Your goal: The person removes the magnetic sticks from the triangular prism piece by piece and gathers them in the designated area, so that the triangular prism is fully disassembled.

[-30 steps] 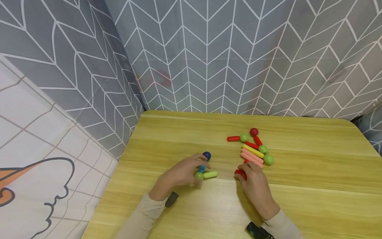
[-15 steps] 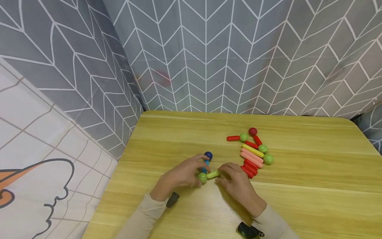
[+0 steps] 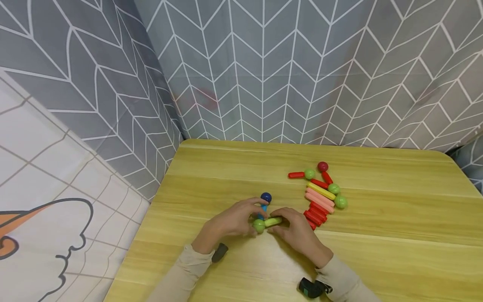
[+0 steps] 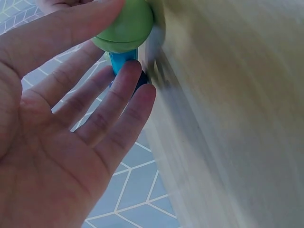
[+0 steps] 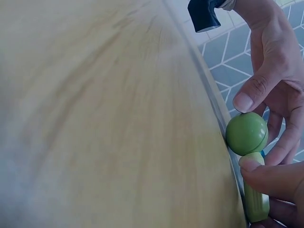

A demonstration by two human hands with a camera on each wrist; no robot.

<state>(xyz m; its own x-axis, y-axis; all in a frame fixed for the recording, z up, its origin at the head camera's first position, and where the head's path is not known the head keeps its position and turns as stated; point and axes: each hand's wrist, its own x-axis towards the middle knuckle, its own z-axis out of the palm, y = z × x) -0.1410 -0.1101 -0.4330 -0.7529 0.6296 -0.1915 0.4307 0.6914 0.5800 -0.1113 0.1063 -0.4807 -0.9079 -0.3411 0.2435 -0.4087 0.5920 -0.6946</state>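
My left hand (image 3: 237, 218) holds a green ball (image 3: 259, 226) between thumb and fingers, low over the wooden table. From that ball a light blue rod (image 3: 263, 209) leads away to a dark blue ball (image 3: 266, 196); the left fingers partly cover the rod. In the left wrist view, the thumb lies on the green ball (image 4: 127, 28) and the other fingertips are near the blue rod (image 4: 122, 59). My right hand (image 3: 299, 235) pinches a light green rod (image 3: 273, 222). The right wrist view has this rod (image 5: 256, 202) end-on against the ball (image 5: 246, 133).
To the right lie several red rods (image 3: 315, 213) in a row, then pink rods (image 3: 319, 199) and a yellow rod (image 3: 320, 190). Beyond them are green balls (image 3: 341, 201), more red rods (image 3: 296, 175) and a dark red ball (image 3: 322, 167). A patterned curtain (image 3: 279, 84) hangs behind the table.
My right hand has let go of a red rod beside the row and moved left to pinch the light green rod. The left hand and its ball-and-rod piece have shifted slightly right.
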